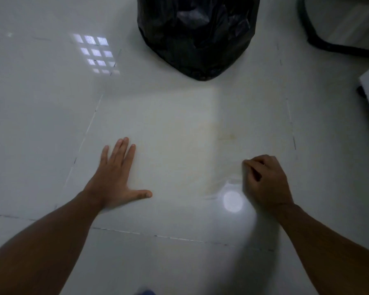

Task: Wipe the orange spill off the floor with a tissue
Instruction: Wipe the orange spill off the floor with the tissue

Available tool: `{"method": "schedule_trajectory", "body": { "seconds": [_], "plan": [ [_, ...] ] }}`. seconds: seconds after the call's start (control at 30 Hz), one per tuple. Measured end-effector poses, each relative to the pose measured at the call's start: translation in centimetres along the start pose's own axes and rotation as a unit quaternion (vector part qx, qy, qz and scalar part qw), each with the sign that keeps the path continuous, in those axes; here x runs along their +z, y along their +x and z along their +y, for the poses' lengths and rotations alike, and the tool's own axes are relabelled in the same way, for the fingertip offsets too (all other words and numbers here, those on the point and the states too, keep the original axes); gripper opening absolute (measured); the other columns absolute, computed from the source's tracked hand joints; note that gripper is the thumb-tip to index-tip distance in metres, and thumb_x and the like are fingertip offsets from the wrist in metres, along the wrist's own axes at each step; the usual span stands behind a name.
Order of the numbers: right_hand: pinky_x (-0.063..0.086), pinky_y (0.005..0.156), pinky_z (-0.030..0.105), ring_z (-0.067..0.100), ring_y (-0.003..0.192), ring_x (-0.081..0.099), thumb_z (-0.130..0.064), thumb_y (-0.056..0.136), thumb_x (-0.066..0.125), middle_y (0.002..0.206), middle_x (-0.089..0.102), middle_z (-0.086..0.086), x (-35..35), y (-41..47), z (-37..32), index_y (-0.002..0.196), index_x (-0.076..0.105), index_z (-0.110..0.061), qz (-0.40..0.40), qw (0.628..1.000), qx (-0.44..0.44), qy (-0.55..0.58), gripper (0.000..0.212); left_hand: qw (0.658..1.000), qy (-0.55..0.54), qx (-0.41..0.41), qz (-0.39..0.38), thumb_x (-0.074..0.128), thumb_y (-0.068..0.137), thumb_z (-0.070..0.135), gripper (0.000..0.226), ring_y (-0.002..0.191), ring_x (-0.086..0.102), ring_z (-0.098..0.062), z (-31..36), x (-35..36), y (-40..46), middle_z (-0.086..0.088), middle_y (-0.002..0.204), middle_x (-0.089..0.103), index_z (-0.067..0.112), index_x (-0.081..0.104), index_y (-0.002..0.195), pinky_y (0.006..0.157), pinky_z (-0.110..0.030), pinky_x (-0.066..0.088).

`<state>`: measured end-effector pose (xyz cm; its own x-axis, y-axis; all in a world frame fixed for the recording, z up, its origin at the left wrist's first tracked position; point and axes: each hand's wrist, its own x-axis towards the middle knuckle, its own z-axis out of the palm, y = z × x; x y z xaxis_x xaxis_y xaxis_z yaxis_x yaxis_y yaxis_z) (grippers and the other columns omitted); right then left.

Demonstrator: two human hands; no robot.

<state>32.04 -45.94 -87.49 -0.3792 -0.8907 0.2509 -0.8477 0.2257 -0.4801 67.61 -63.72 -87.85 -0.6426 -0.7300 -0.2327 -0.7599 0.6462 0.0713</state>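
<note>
The left hand [115,175] lies flat on the pale tiled floor [41,124], fingers spread wide. The right hand [264,179] is curled closed, its contents hidden by blur. A faint orange spill [226,135] smears the tile between them, below a black bin bag [197,35].

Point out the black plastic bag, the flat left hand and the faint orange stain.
Black plastic bag [197,35], head view, crumpled front.
Left hand [115,175], head view, back.
Faint orange stain [228,136], head view, darkest smear.

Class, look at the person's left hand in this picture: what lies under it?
The left hand lies flat, fingers spread, on the pale tiled floor. Only bare tile shows around it; whatever is beneath the palm itself is covered.
</note>
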Motion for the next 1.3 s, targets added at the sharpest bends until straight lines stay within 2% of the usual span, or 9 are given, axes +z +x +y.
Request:
{"method": "schedule_trajectory", "body": {
  "seconds": [0.1,0.27,0.47,0.67,0.9,0.97,1.07,1.17,1.3],
  "plan": [
    [0.050,0.071,0.043,0.026,0.082,0.054,-0.004,0.089,0.066,0.086,0.060,0.012,0.8,-2.2,-1.5,0.095,0.073,0.003,0.006,0.999,-0.025,0.023,0.012,1.000,0.010,-0.002,-0.004,0.027,0.061,0.101,0.139,0.153,-0.012,-0.027,0.0,0.1,0.1,-0.020,0.165,-0.006,0.002,0.005,0.155,0.122,-0.058,0.003],
    [0.050,0.076,0.032,0.029,0.083,0.059,0.001,0.085,0.070,0.091,0.068,0.015,3.5,-3.9,-6.3,0.106,0.075,0.001,-0.099,0.971,-0.179,0.120,0.022,1.000,0.015,-0.016,-0.009,0.023,0.060,0.101,0.140,0.153,-0.011,-0.029,0.4,0.0,0.2,-0.021,0.165,-0.005,0.000,0.006,0.155,0.122,-0.059,0.002],
    [0.047,0.065,0.044,0.027,0.076,0.051,0.004,0.084,0.070,0.083,0.060,0.012,0.0,-3.0,0.2,0.093,0.073,-0.001,-0.049,0.995,-0.075,0.044,0.012,1.000,0.003,-0.027,-0.010,0.020,0.061,0.101,0.139,0.152,-0.015,-0.029,1.2,0.2,0.3,-0.020,0.164,-0.011,0.001,0.000,0.155,0.122,-0.058,-0.002],
    [0.051,0.067,0.038,0.032,0.079,0.060,-0.004,0.093,0.061,0.092,0.067,0.016,2.4,-3.7,-4.1,0.096,0.073,0.001,-0.179,0.938,-0.273,0.112,0.014,0.999,-0.009,-0.032,0.002,0.022,0.063,0.100,0.138,0.153,-0.013,-0.031,1.7,0.4,0.4,-0.023,0.164,-0.007,0.000,0.002,0.155,0.121,-0.058,-0.002],
    [0.052,0.072,0.041,0.027,0.081,0.054,0.009,0.087,0.064,0.091,0.073,0.012,1.1,2.8,0.1,0.088,0.074,0.000,0.016,0.999,-0.032,0.036,0.013,0.999,-0.001,-0.042,0.004,0.021,0.064,0.099,0.135,0.153,-0.011,-0.030,1.8,0.6,0.5,-0.022,0.165,-0.005,0.000,0.004,0.155,0.122,-0.058,0.000],
    [0.051,0.080,0.038,0.031,0.087,0.056,0.009,0.089,0.057,0.094,0.072,0.016,0.9,4.3,0.2,0.091,0.072,0.002,0.000,1.000,0.005,0.026,0.017,0.999,-0.009,-0.042,0.010,0.023,0.066,0.098,0.134,0.153,-0.008,-0.031,1.9,0.6,0.5,-0.022,0.165,-0.003,-0.001,0.007,0.155,0.121,-0.059,0.001],
    [0.042,0.088,0.017,0.026,0.090,0.054,0.015,0.085,0.057,0.100,0.070,0.026,2.6,6.3,-1.9,0.099,0.069,0.010,0.001,0.996,-0.028,0.082,0.019,0.999,-0.009,-0.039,0.012,0.025,0.067,0.097,0.133,0.153,-0.009,-0.030,2.0,0.5,0.3,-0.021,0.165,-0.003,0.000,0.006,0.155,0.121,-0.059,0.001],
    [0.047,0.083,0.034,0.027,0.087,0.055,-0.003,0.093,0.060,0.094,0.072,0.008,5.0,7.3,-4.6,0.089,0.071,-0.005,-0.029,0.994,-0.071,0.075,0.012,0.999,-0.010,-0.040,0.019,0.027,0.068,0.096,0.131,0.154,-0.009,-0.028,1.8,0.6,0.2,-0.020,0.166,-0.003,0.002,0.005,0.156,0.122,-0.058,0.002],
    [0.045,0.085,0.032,0.030,0.094,0.057,-0.006,0.087,0.063,0.097,0.068,0.011,6.1,8.9,-5.1,0.078,0.073,-0.002,-0.038,0.997,-0.016,0.062,0.014,0.999,-0.013,-0.039,0.026,0.027,0.068,0.096,0.129,0.154,-0.008,-0.028,1.8,0.7,0.4,-0.019,0.166,-0.002,0.003,0.007,0.156,0.122,-0.057,0.002]
  ]
}}
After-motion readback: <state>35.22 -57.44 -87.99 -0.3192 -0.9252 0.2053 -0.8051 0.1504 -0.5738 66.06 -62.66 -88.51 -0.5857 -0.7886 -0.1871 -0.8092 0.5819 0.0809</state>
